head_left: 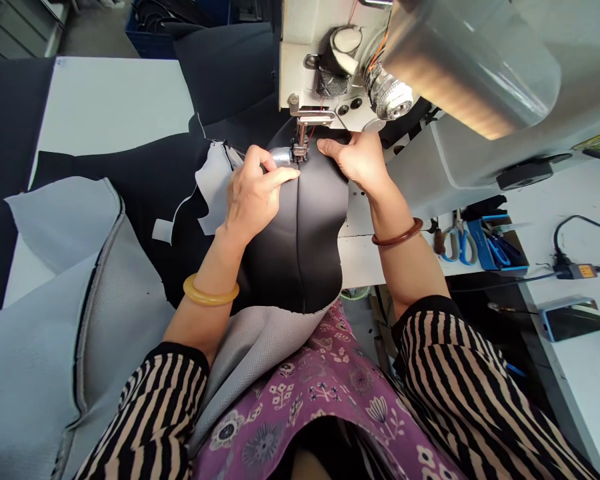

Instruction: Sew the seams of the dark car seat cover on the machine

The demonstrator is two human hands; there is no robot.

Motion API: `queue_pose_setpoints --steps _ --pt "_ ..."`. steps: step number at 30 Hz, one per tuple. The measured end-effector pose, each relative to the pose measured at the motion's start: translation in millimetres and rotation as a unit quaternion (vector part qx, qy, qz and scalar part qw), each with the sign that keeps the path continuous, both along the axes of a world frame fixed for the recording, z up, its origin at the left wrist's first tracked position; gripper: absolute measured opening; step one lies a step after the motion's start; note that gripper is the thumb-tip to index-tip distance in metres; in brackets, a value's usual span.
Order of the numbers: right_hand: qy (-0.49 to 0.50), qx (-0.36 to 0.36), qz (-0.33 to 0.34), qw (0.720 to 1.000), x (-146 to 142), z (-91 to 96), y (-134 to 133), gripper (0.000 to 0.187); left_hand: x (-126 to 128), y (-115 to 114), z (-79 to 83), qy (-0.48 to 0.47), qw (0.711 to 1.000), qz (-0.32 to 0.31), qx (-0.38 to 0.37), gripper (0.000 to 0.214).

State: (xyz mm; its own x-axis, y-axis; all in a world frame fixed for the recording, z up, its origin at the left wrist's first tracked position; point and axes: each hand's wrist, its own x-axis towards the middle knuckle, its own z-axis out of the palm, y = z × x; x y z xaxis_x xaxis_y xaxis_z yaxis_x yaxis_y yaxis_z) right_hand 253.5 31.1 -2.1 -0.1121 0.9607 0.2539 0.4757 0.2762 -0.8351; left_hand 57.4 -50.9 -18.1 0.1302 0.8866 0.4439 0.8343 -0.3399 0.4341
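Note:
A black fabric panel [320, 227] with a lengthwise seam lies under the presser foot [301, 148] of a sewing machine [307, 67]. My left hand [253, 190] is closed at the panel's left side, its thumb and forefinger tips by the seam just in front of the foot. On the other side, my right hand [357, 160] grips the panel's edge, thumb on top and the other fingers hidden beneath. The panel's grey underside [260, 340] hangs over my lap. A shiny metal piece [281, 157] sits left of the foot, partly behind my left fingers.
Larger grey-backed fabric pieces [115, 267] spread over the left of the white table [115, 93]. Blue-handled scissors [459, 245], a blue box [497, 243] of tools, a phone [573, 319] and a power cable [575, 269] lie at right. A blue bin [153, 43] stands behind.

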Motion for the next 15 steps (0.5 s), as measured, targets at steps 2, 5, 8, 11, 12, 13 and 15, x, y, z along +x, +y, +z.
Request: queue_pose_setpoints --steps 2,5,8,11,12,13,15 --pt "0.007 0.01 0.0 1.0 -0.6 -0.9 1.3 0.018 -1.3 0.7 1.0 -0.003 1.0 -0.005 -0.008 0.035" --pt "0.016 0.018 0.008 1.0 -0.9 -2.5 3.8 0.015 -2.5 1.6 1.5 -0.006 1.0 -0.007 -0.01 0.036" --pt "0.013 0.015 0.007 1.0 -0.8 -3.2 4.9 0.013 -2.7 1.4 1.0 0.005 1.0 -0.006 0.004 0.036" --pt "0.008 0.017 0.005 1.0 -0.1 -2.9 4.4 0.014 -2.5 0.6 -0.3 0.006 1.0 -0.005 0.015 0.036" --pt "0.007 0.019 0.006 1.0 0.2 -2.8 4.1 0.015 -2.5 0.5 -1.0 0.003 1.0 -0.004 0.016 0.036" --pt "0.007 0.02 0.009 1.0 0.5 -2.7 3.8 0.015 -2.5 0.4 -1.8 -0.001 1.0 -0.004 0.016 0.036" --pt "0.005 0.016 0.01 1.0 0.9 -2.8 3.3 0.016 -2.7 0.7 -3.6 -0.008 1.0 -0.002 0.012 0.036"
